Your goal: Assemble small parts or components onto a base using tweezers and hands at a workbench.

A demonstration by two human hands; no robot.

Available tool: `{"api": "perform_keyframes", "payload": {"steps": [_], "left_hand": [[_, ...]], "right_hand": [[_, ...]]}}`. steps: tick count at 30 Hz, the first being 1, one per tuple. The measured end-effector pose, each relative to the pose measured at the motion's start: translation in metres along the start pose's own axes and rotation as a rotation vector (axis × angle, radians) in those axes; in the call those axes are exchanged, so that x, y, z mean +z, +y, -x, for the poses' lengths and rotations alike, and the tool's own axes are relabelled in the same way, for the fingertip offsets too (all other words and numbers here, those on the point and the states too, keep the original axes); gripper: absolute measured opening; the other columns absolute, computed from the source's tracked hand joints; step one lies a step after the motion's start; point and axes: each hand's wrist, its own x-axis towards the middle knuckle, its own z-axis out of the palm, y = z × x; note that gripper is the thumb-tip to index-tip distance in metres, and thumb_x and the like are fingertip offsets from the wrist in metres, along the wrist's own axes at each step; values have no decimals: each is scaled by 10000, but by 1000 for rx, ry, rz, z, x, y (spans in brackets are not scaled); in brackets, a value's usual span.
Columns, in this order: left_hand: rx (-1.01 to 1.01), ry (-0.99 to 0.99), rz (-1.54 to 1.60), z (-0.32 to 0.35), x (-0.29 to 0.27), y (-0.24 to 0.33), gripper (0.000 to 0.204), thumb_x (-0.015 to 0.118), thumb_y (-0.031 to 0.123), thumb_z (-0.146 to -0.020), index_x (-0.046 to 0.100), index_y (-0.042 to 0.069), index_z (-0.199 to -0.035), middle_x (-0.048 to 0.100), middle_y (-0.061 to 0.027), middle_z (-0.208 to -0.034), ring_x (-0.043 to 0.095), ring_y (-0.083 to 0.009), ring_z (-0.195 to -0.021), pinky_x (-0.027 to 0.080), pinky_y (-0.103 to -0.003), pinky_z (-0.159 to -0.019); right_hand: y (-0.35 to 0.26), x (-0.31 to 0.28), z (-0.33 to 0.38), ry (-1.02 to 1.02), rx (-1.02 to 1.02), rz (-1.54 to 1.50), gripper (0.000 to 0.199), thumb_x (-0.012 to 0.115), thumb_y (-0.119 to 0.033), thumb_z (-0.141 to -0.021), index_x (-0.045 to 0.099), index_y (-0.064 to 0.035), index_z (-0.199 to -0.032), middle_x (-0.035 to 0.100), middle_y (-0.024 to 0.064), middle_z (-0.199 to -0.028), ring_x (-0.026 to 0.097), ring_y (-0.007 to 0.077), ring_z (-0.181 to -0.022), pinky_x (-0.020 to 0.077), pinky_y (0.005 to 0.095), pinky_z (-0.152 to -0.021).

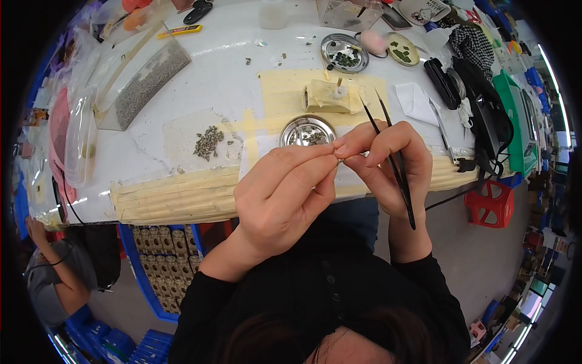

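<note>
- Pinching something tiny at the centre of the frame, the left hand (280,197) has thumb and forefinger pressed narrow together; the small part (341,159) between the fingertips is too little to make out.
- The right hand (388,164) meets it just to the right, its fingertips closed on the same small part, the two hands touching at the tips.
- The right hand also keeps black tweezers (391,161) tucked through its grip; the two points stick up toward the upper right, slightly apart, and the back end hangs below the palm.
- Just above the hands, at mid-frame, sits a round metal dish (307,130) with small dark pieces in it, on a white table (230,79).
- To the left of the dish lies a loose pile of grey pieces (208,142).
- Above the dish, a tape-wrapped block (327,97) stands on a patch of beige tape.
- Toward the upper right is a second metal dish (344,53) holding dark bits.
- In the upper left a clear plastic tray (142,85) filled with grey parts lies at a slant.
- At the lower left edge, another person's arm (57,273) shows below the table.
</note>
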Motion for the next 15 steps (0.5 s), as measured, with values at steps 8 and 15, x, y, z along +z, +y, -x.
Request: {"api": "perform_keyframes", "payload": {"steps": [8,15], "left_hand": [[-22,-5,4,0,-1,0,213,706,-91,-665,662,-4,-854,677,-114,-859,660,-237,-719,527,-300,-613],[-3,-18,-4,-1,-1,-1,228,708,-91,-658,662,-3,-863,675,-112,-862,660,-237,-725,525,-301,-614]], "right_hand": [[0,-1,-1,-12,-14,26,162,612,114,-810,520,-12,-853,663,138,-881,662,215,-905,520,317,-821],[-1,-2,-1,-15,-5,32,148,596,114,-816,523,-10,-849,666,137,-889,660,206,-904,524,298,-797]]}}
